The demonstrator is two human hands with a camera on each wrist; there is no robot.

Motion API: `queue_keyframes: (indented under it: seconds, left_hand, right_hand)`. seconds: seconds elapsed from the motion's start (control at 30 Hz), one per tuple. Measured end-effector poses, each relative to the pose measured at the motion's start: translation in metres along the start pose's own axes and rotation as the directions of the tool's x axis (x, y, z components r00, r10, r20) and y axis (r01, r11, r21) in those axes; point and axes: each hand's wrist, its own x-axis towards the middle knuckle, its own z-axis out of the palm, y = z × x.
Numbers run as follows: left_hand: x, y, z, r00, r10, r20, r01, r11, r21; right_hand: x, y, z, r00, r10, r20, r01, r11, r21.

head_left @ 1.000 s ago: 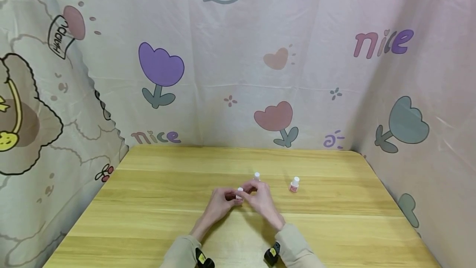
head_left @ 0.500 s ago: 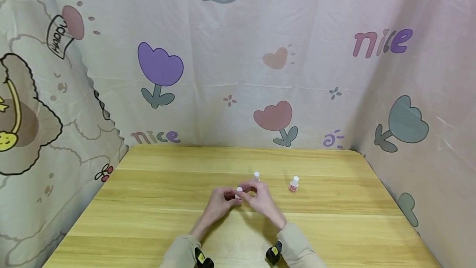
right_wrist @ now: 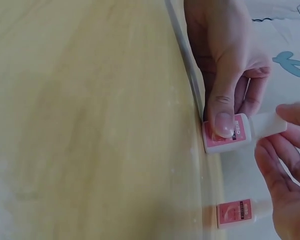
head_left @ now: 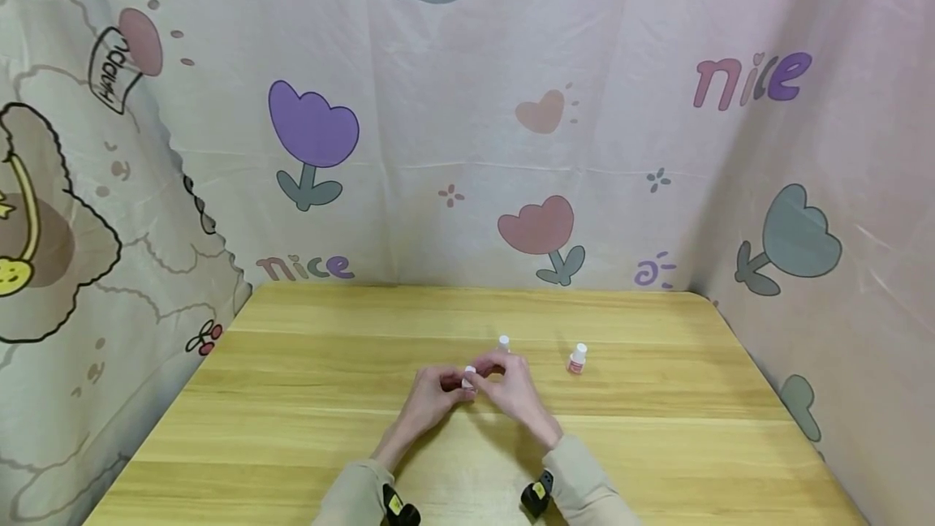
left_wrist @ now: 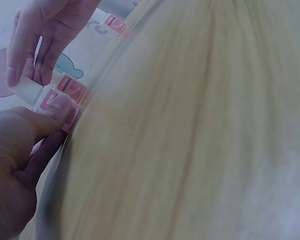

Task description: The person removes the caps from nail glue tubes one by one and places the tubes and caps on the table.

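From the head view, the held bottle [head_left: 469, 377] shows mostly its white top, the rest tucked between the fingers; both wrist views reveal its pink label and long white cap [right_wrist: 268, 125]. The left hand [head_left: 431, 396], at eight o'clock from the bottle, grips the body, its thumb pressed flat over the label. The right hand [head_left: 509, 386], at three o'clock, pinches the cap between thumb and fingertips, a hold plainest in the right wrist view. The bottle stands roughly upright over the tabletop; I cannot tell whether its base touches the wood.

That tabletop [head_left: 292, 388] is pale, yellowish wood grain. Behind it hangs a pale printed curtain [head_left: 438, 79], with a purple tulip [head_left: 314, 127] towards eleven o'clock, a pink one [head_left: 536, 226] towards one and a grey-green one [head_left: 803, 231] towards two.

Between one and two o'clock from the held bottle, a second bottle [head_left: 504, 342] has its lower part blocked by the right hand in the head view; the left wrist view shows its pink label. A third bottle [head_left: 577, 359] stands upright, well apart, just short of three o'clock. Beige sleeves [head_left: 584, 481] carry black wrist devices [head_left: 536, 495] at five and seven o'clock.
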Motion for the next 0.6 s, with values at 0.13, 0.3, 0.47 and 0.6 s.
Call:
queue_keyframes:
  seconds: [0.13, 0.3, 0.47, 0.6]
  left_hand:
    - [0.000, 0.001, 0.000, 1.000, 0.006, 0.000, -0.006, 1.000, 0.003]
    - [0.000, 0.000, 0.000, 1.000, 0.015, -0.007, -0.015, 1.000, -0.002]
    - [0.000, 0.000, 0.000, 1.000, 0.013, -0.006, -0.013, 1.000, 0.002]
    - [0.000, 0.000, -0.001, 1.000, 0.020, 0.003, -0.020, 0.999, 0.025]
  right_hand:
    - [0.000, 0.000, -0.002, 0.999, 0.003, 0.047, -0.006, 0.998, 0.055]
    - [-0.001, -0.007, -0.002, 0.999, 0.043, 0.011, -0.043, 0.998, 0.052]
    - [-0.002, -0.026, -0.005, 0.991, 0.131, -0.031, -0.131, 0.991, 0.021]
    - [-0.002, -0.038, -0.011, 0.990, 0.144, 0.006, -0.144, 0.988, 0.053]
